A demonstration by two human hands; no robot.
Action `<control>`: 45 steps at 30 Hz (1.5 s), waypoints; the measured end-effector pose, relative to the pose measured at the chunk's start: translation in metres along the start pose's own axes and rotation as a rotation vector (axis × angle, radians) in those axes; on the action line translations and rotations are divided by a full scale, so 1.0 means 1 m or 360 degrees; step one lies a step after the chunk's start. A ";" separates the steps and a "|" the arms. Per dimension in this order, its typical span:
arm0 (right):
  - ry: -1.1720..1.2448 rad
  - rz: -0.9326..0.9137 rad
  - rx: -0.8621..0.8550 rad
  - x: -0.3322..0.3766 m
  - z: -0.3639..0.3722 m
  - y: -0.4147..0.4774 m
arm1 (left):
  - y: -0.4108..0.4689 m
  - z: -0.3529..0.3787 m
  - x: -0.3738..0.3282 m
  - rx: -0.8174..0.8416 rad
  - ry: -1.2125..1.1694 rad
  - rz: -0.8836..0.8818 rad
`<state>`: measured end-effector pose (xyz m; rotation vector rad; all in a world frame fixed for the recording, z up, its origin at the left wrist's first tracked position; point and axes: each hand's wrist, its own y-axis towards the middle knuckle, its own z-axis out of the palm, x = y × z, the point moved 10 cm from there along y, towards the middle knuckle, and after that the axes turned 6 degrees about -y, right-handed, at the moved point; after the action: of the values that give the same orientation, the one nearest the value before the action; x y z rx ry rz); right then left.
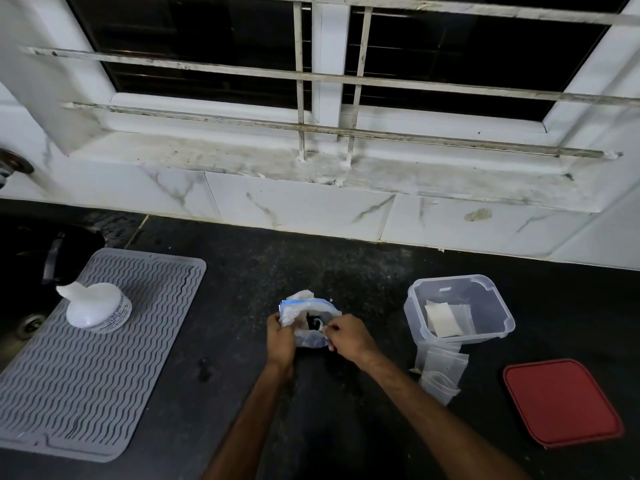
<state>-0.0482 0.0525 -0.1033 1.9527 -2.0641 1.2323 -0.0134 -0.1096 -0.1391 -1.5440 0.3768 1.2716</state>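
The left hand (280, 339) is gripping the left side of a crumpled plastic bag (300, 303), with its fingers curling round the plastic. The right hand (346, 332) is pinching the bag's right edge, so the two hands are holding the mouth apart. The bag is sitting low over the middle of the dark counter (346, 271); whether it is touching the surface cannot be told. To the right, a clear tub (498, 306) is standing open with pale sheets lying inside it. Small clear pouches (441, 374) are leaning against its front. A red lid (561, 401) is lying further right, apart from the tub. On the left, a white bottle (95, 306) is resting on a grey ribbed mat (104, 375) beside the sink (24, 271).
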 end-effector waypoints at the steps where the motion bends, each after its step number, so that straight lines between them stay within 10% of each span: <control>1: 0.0020 -0.0028 -0.0026 0.003 -0.003 -0.004 | 0.001 -0.001 -0.001 -0.0015 -0.0005 0.0019; 18: 0.1006 0.0110 0.0376 -0.015 -0.024 -0.064 | -0.037 0.002 -0.018 0.0159 0.0140 0.0149; 27: 0.0986 0.0000 0.0244 -0.095 -0.097 -0.106 | -0.168 0.023 -0.048 -0.0100 0.0548 0.1141; 34: 0.0779 0.0000 -0.0051 -0.178 -0.146 -0.129 | -0.173 0.150 0.069 0.0573 0.1184 0.0641; 45: -0.0003 -0.0257 -0.0087 -0.195 -0.127 -0.115 | -0.176 0.167 0.096 0.0554 0.1078 0.0580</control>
<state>0.0306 0.2965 -0.0629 2.0500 -1.8764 1.1299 0.0707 0.1361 -0.1111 -1.6052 1.2908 0.8412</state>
